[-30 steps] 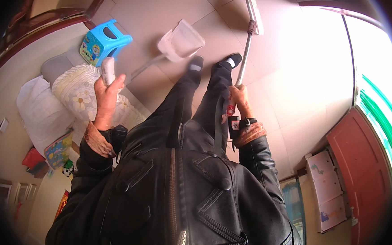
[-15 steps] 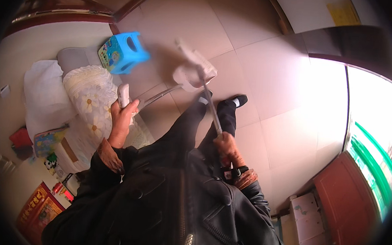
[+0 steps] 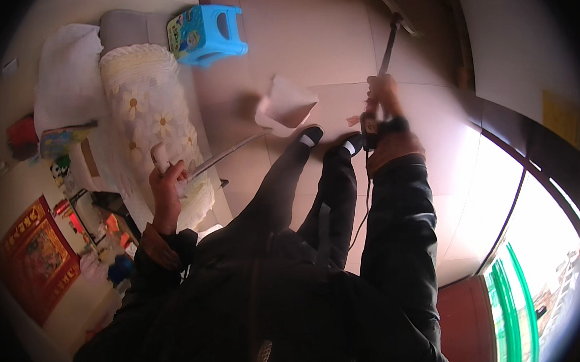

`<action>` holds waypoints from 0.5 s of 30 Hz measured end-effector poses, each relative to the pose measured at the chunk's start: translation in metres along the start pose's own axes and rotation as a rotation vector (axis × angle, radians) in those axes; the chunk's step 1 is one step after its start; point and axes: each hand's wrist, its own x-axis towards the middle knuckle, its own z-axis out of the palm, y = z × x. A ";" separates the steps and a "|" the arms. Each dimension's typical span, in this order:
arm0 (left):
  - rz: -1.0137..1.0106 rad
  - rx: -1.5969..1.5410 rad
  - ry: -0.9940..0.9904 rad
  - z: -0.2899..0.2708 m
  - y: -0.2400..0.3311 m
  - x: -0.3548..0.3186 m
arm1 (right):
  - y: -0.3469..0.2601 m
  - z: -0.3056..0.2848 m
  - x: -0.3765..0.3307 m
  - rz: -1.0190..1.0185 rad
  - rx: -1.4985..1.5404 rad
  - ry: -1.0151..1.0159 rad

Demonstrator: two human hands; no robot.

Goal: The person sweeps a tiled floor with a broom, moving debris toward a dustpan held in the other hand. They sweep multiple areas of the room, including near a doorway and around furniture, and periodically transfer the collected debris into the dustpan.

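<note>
My left hand is closed round the pale grip of a long-handled dustpan. The whitish pan stands on the floor just ahead of my left shoe, joined to my hand by a thin metal handle. My right arm is stretched forward, and my right hand grips a broom by its dark stick. The broom's head is at the far side of the floor, close to the base of the wall, and is partly blurred.
A blue plastic stool stands at the far left. Beside it is a bench or bed with a flower-patterned cover and a white cloth. Pale floor tiles lie ahead. At right are a bright doorway and a reddish-brown panel.
My right hand has reached forward and right with the broom, taking its head away from the dustpan to the far wall. My left hand still holds the dustpan. The view has turned slightly.
</note>
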 end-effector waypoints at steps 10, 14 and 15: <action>-0.033 -0.017 0.055 0.013 0.016 0.025 | 0.067 0.037 -0.072 -0.122 -0.805 -0.072; -0.027 -0.036 0.028 0.024 0.030 0.035 | 0.095 -0.001 -0.145 -0.174 -0.848 -0.235; -0.029 -0.046 0.029 0.024 0.031 0.037 | 0.097 -0.008 -0.163 -0.174 -0.853 -0.321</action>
